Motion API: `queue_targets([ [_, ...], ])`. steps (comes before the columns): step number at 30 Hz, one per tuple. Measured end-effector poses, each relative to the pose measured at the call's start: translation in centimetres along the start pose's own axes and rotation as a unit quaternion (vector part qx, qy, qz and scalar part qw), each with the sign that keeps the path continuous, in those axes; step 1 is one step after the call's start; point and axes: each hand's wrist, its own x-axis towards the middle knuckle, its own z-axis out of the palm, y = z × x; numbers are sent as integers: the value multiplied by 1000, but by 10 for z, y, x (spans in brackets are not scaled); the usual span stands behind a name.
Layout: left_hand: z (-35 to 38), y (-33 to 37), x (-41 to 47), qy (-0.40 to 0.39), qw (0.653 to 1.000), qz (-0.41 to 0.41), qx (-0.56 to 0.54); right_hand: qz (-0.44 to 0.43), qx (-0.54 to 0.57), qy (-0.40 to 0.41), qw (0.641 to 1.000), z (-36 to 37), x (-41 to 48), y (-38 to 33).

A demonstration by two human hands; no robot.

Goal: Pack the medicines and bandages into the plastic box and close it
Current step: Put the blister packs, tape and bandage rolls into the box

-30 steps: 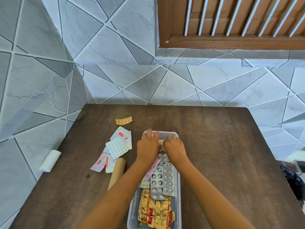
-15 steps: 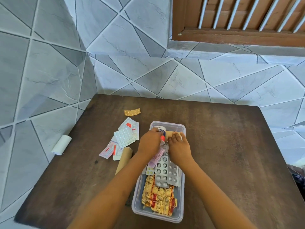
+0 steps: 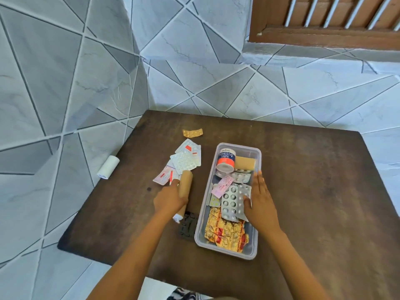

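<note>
A clear plastic box (image 3: 257, 161) stands open on the brown table (image 3: 313, 191). Inside lie an adhesive tape roll (image 3: 226, 159), a tan bandage (image 3: 244, 163), silver blister packs (image 3: 230, 203), a pink strip (image 3: 223, 185) and a gold foil packet (image 3: 226, 231). My right hand (image 3: 260, 204) rests flat, fingers apart, over the box's right side on the blister packs. My left hand (image 3: 170, 199) grips a tan rolled bandage (image 3: 186, 185) lying left of the box. Loose blister packs (image 3: 184, 162) and an orange pill strip (image 3: 192, 132) lie beyond it.
A white bandage roll (image 3: 108, 167) lies on the tiled floor beside the table's left edge. A dark blister pack (image 3: 187, 226) sits against the box's left wall. Tiled walls close in behind and to the left. The right half of the table is bare wood.
Both hands left the far end of the box. The left hand moved out to the tan rolled bandage and took hold of it; the right slid back along the box. The camera swung left.
</note>
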Motion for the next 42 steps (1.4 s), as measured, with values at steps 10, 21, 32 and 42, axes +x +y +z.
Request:
queue_targets([
  [10,-8,78,-45,-221,939,217,-146,34,75,22,996,-2,-51,11],
  [21,50,83,-64,-72,959,273,35,65,148,53,985,2,-55,4],
  [32,27,63,-68,61,957,189,-211,10,107,36,994,1,-43,11],
  [42,-44,-75,27,153,979,-53,-126,-48,43,36,997,18,-24,-57],
])
